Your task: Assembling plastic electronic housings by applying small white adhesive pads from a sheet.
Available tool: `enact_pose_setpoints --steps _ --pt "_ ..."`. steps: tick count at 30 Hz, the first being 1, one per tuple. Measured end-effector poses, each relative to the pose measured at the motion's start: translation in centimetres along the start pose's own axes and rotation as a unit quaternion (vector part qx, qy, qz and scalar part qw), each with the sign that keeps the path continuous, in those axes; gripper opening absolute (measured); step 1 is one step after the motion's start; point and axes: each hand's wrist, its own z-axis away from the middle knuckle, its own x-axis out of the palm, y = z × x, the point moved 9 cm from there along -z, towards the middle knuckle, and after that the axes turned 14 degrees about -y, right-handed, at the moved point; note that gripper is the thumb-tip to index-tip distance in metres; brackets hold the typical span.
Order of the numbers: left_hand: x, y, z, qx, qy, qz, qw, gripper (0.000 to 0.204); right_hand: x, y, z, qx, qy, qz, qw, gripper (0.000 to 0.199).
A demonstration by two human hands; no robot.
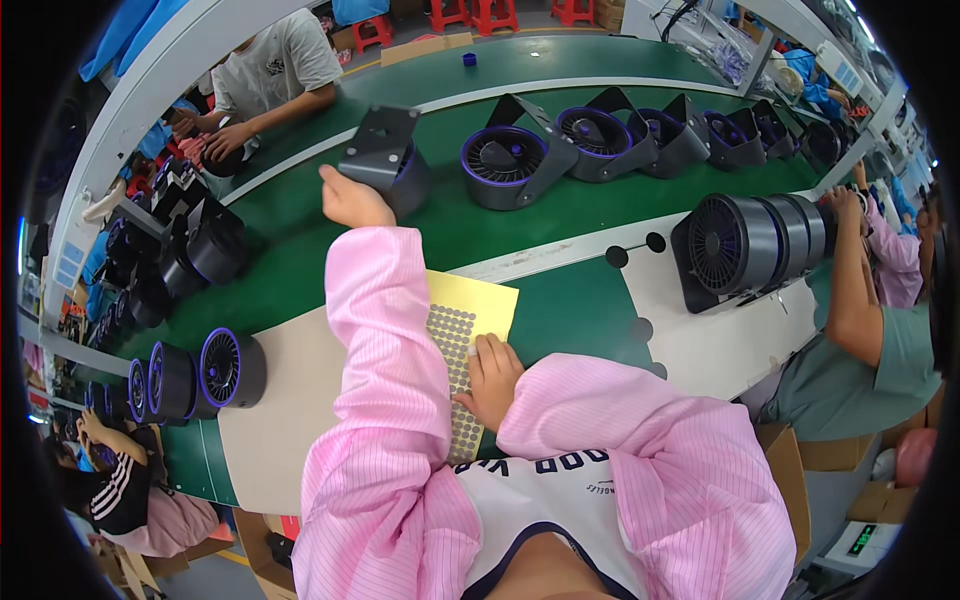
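At the near side of the green belt, my left hand [357,198] is closed on the side of a black desk fan [408,185]. Its flat, perforated bracket plate faces up, and the plate's top edge is blurred. Some of my fingers are hidden behind the fan. Before my body lies a yellow sheet [500,300] covered in rows of small round grey stickers [458,345]. My right hand [490,380] rests on the sheet's right edge with fingers extended; a small pale band shows on one finger. My left sleeve covers part of the sheet.
Several bracketed fans [505,160] line the belt [440,150] ahead and to the right. Fan bodies [232,368] stand at left on beige cardboard [280,390]; others [745,245] lie stacked at right. Co-workers sit across the belt [285,80] and on my right [850,350].
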Motion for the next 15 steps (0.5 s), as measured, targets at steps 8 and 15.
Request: enact_pose_setpoints --steps 8,15 --pt "4.3 -2.2 4.1 -0.004 -0.18 -0.166 0.969 0.043 0.3 1.1 -1.6 -0.102 0.027 0.032 0.994 0.067" --pt "-0.2 0.4 11.7 0.188 -0.367 -0.287 0.864 0.048 -1.8 5.9 -5.0 -0.181 -0.149 0.055 0.971 0.055"
